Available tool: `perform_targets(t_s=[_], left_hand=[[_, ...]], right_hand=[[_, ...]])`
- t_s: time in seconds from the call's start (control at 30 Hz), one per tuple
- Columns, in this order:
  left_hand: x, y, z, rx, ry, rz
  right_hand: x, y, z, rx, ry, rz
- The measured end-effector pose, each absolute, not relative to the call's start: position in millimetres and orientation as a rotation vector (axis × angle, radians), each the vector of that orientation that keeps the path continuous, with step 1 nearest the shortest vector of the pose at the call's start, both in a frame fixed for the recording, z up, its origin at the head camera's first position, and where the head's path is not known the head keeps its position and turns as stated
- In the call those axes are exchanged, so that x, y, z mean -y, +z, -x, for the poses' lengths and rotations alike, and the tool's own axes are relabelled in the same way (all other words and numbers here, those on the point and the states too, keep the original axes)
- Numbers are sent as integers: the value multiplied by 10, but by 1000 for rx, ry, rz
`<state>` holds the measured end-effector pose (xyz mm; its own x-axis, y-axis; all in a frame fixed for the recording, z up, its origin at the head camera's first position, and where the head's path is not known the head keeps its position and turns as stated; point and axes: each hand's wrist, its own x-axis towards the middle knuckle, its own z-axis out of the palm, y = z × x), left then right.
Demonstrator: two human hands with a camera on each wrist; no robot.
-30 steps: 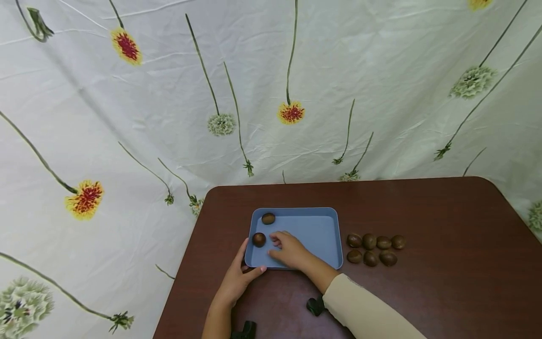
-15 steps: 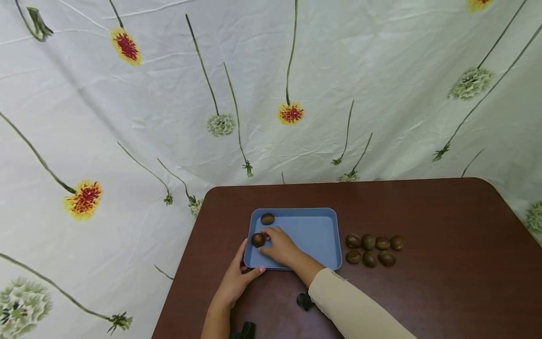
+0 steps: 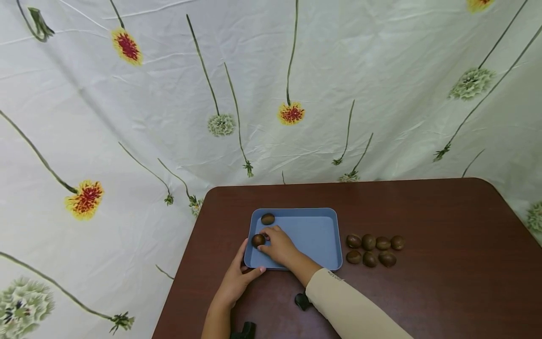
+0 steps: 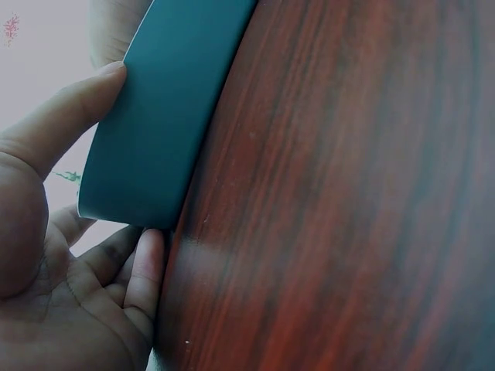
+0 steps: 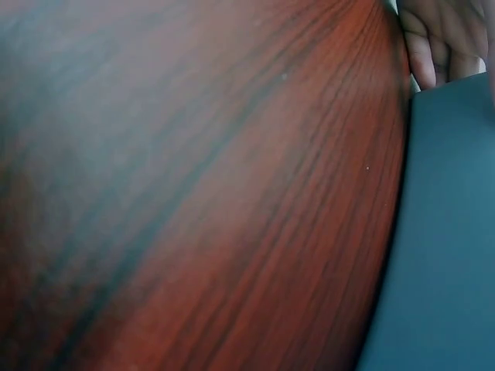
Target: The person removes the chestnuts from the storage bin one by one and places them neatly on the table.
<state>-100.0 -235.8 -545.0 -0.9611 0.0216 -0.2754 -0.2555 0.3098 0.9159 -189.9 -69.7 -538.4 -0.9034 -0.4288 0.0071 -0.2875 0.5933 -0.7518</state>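
In the head view, a blue rectangular tray (image 3: 305, 235) lies on the table. My left hand (image 3: 235, 280) holds its near left corner, the thumb (image 4: 108, 81) against the front wall and the fingers around the left side. Inside, at the tray's left, is a glossy brown roundish thing like a chestnut (image 3: 258, 241). The thumb and forefinger of my right hand (image 3: 279, 247) pinch it from the right. A second brown chestnut-like piece (image 3: 267, 219) lies apart, near the far left corner. The right wrist view shows the tray wall (image 5: 445, 232) but not the pinching fingertips.
Right of the tray, several more brown chestnut-like pieces (image 3: 369, 242) sit in two rows on the dark reddish-brown table (image 3: 449, 263). A white cloth with printed flowers (image 3: 262, 56) hangs behind the table. Black wrist devices (image 3: 302, 301) show by both forearms.
My right hand has moved left across the tray, and its fingertips have closed on the brown chestnut-like piece. The left hand stays at the tray corner.
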Motion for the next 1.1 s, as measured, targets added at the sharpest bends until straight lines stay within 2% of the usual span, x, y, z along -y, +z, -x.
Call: perform_targets(t_s=[0.63, 1.1], left_hand=[[2359, -5466, 1002, -2330, 1711, 220], [2348, -5457, 1002, -2354, 1694, 229]], right_hand=[[642, -5353, 1868, -2711, -1124, 592], [449, -5376, 1845, -2676, -1285, 549]])
